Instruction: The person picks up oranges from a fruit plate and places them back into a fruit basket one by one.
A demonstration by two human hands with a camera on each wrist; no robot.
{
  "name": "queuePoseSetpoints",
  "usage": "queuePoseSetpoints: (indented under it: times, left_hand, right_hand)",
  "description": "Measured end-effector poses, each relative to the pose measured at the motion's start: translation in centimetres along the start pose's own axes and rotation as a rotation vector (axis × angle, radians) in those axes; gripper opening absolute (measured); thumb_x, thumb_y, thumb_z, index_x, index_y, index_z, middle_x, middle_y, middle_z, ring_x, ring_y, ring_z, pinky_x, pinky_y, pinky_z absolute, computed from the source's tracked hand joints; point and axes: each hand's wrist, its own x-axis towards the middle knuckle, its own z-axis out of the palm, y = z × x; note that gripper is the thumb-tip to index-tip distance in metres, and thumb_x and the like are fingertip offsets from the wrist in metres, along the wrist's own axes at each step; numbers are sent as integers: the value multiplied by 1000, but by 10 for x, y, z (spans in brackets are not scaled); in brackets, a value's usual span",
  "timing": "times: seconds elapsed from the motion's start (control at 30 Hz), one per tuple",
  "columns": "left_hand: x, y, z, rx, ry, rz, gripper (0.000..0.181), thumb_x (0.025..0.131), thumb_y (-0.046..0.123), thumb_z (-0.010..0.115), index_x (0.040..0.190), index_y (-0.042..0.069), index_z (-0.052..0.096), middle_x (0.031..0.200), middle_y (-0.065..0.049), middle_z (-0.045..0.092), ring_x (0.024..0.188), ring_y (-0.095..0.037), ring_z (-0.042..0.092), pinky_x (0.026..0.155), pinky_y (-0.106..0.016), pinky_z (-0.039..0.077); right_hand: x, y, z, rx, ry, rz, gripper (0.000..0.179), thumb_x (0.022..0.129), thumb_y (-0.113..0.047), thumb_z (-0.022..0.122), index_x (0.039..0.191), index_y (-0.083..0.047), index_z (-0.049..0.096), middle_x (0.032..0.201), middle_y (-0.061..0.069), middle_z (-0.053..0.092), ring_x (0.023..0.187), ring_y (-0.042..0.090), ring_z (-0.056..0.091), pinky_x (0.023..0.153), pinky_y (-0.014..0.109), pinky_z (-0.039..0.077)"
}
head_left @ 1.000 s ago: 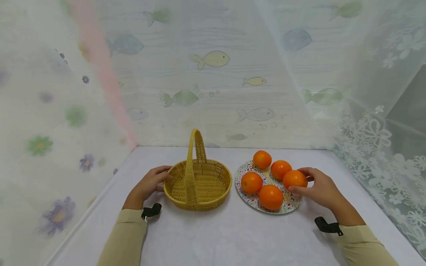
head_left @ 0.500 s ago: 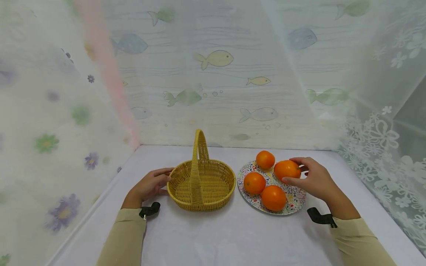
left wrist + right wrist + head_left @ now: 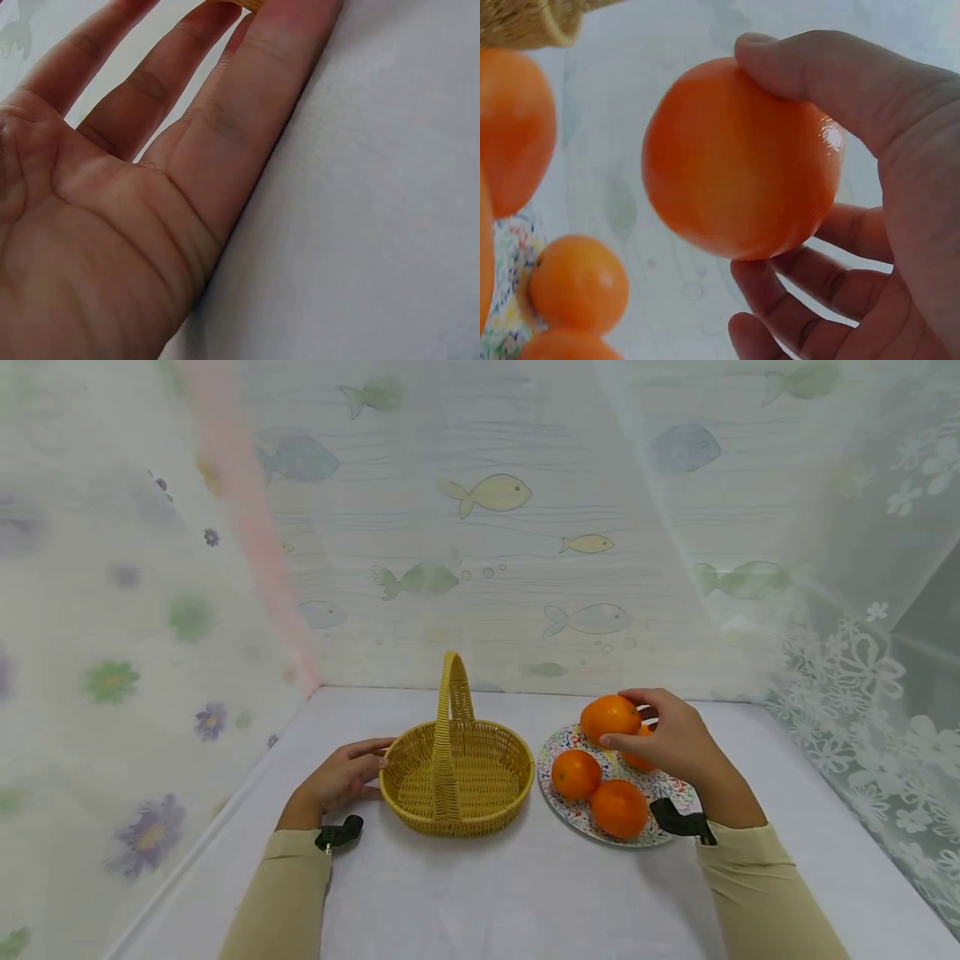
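Observation:
My right hand (image 3: 660, 735) holds an orange (image 3: 735, 165) between thumb and fingertips, raised over the back of a round, colourfully patterned plate (image 3: 561, 745). On the plate lie several more oranges: one at the left (image 3: 576, 774), a front orange (image 3: 619, 809) and another (image 3: 639, 753) partly hidden behind my right hand. To the left stands a yellow woven basket (image 3: 480, 785) with a tall arched handle and nothing inside. My left hand (image 3: 341, 781) touches its left rim with the fingertips; in the left wrist view its fingers are stretched out, palm in sight.
A white cloth (image 3: 480, 902) covers the table. Behind it hangs a pale curtain (image 3: 480, 568) printed with fish, and flowered and lace curtains flank both sides. The basket's handle (image 3: 446, 735) rises well above its rim, close to the plate's left side.
My right hand has lifted an orange from the plate's right side and carried it left and back over the others. The left hand stays at the basket's rim.

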Motion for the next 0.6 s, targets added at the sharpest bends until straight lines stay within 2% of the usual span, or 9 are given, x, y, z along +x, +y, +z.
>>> queuePoseSetpoints:
  times: [0.1, 0.3, 0.47, 0.6]
  left_hand:
    - [-3, 0, 0, 0, -12, 14, 55, 102, 19, 62, 155, 10, 48, 160, -16, 45, 131, -24, 61, 92, -52, 60]
    - [1, 1, 3, 3, -26, 15, 55, 103, 18, 61, 155, 10, 47, 160, -17, 44, 129, -24, 62, 91, -51, 61]
    - [-1, -1, 2, -17, -5, 12, 54, 102, 17, 62, 154, 11, 49, 157, -16, 47, 128, -24, 62, 91, -52, 61]
    - [-2, -2, -1, -7, -7, 9, 54, 103, 18, 61, 155, 11, 47, 161, -14, 43, 131, -23, 61, 93, -50, 60]
  right_hand:
    - [4, -8, 3, 12, -25, 4, 86, 79, -62, 83, 146, -16, 55, 140, 10, 57, 120, 33, 58, 84, 43, 61]
    - [11, -24, 10, 8, -62, -8, 86, 77, -62, 84, 146, -18, 57, 139, 8, 59, 119, 31, 60, 85, 42, 59]
    - [17, -39, 27, 44, -74, -4, 81, 78, -56, 86, 145, -20, 58, 139, 5, 59, 122, 31, 59, 91, 47, 58]
    - [21, -43, 44, 71, -66, -12, 79, 79, -52, 87, 145, -21, 57, 137, 1, 59, 122, 29, 60, 89, 46, 60]
